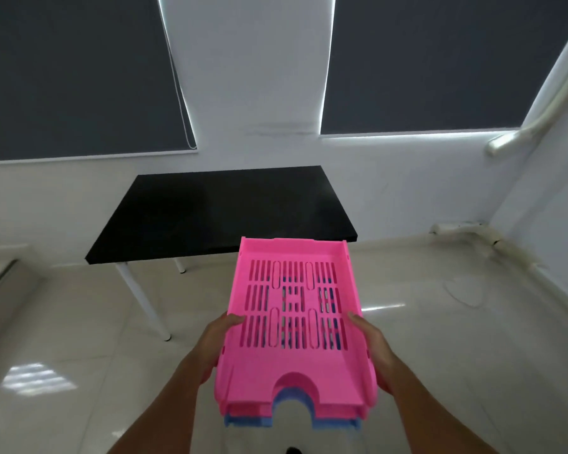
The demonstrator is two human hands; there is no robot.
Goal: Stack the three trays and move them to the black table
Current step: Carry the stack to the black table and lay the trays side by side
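Note:
A stack of slotted plastic trays is held in the air in front of me. The top tray is pink point(295, 322); a second pink edge shows under it, and a blue tray point(243, 422) sits at the bottom. My left hand point(215, 342) grips the stack's left side and my right hand point(373, 348) grips its right side. The black table point(210, 211) stands ahead on white legs, its near edge just beyond the stack's far end. Its top is bare.
The table stands against a white wall under two dark window blinds. A glossy light tiled floor point(79, 339) lies all around. White pipes point(518, 136) run along the right wall. A low ledge is at the left edge.

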